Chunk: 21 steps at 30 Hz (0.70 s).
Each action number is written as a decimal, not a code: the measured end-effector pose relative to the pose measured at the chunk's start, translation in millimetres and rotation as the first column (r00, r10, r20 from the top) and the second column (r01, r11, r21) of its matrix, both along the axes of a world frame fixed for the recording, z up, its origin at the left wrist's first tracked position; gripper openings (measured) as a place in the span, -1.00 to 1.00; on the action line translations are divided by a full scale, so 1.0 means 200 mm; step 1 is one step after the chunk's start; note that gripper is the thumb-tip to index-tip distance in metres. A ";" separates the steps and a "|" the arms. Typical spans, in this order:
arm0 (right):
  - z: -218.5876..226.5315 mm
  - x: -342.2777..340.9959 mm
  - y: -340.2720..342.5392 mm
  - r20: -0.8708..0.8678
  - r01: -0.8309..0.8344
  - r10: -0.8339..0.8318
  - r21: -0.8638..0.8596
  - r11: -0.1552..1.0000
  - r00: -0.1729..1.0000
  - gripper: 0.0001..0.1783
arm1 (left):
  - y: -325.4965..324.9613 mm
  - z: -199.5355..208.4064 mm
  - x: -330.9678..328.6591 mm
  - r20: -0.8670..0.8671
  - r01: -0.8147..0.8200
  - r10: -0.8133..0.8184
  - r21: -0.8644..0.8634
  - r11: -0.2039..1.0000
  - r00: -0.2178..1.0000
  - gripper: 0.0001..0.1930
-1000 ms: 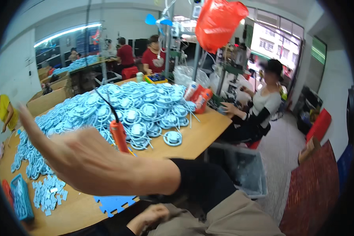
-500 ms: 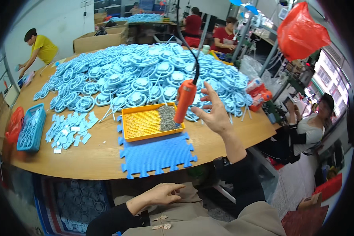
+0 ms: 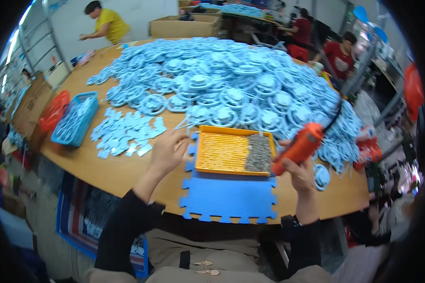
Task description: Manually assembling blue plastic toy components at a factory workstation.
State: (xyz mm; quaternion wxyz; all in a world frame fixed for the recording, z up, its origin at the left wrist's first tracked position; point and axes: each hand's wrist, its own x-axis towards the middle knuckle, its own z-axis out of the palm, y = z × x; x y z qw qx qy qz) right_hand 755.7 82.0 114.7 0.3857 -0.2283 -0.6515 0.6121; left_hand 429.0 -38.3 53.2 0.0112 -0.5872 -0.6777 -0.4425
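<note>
My right hand [image 3: 301, 177] is wrapped round an orange electric screwdriver [image 3: 304, 141] with a black cord, tilted so its tip end is at the right edge of a yellow tray [image 3: 233, 172]. Ridged yellow rows fill the tray's left part; loose grey screws [image 3: 259, 153] lie in its right part. My left hand [image 3: 166, 152] is raised left of the tray, fingers loosely bent and slightly blurred, with nothing visible in them. It is close to the flat light-blue pieces [image 3: 127, 132]. Beneath the tray lies a blue foam mat [image 3: 229, 195].
A big heap of light-blue round parts with straps [image 3: 231, 96] covers the table's far side. A blue basket [image 3: 75, 120] of parts stands at the left, beside a red plastic bag [image 3: 55, 111]. People work beyond the table. Below is a striped bag [image 3: 75, 212] of parts.
My right hand has gone from open beside the hanging screwdriver to gripping it, tilting it and lowering it. My left hand has risen from my lap to beside the tray. The view has shifted left.
</note>
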 end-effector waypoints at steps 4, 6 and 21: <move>-0.05 -0.01 0.01 -0.134 -0.088 0.081 -0.043 0.995 0.988 -0.42 | 0.12 -0.07 -0.34 -0.236 -0.254 0.249 0.010 0.967 0.939 -0.82; -0.03 0.02 -0.01 -0.124 -0.124 0.118 -0.038 0.992 0.985 -0.43 | 0.20 -0.13 -0.48 -0.304 -0.436 0.398 -0.063 0.898 0.865 -0.75; 0.00 -0.10 -0.10 -0.006 -0.125 0.126 -0.151 0.981 0.992 -0.39 | 0.51 -0.11 -0.92 -0.407 -0.626 0.478 -0.448 0.639 0.779 -0.34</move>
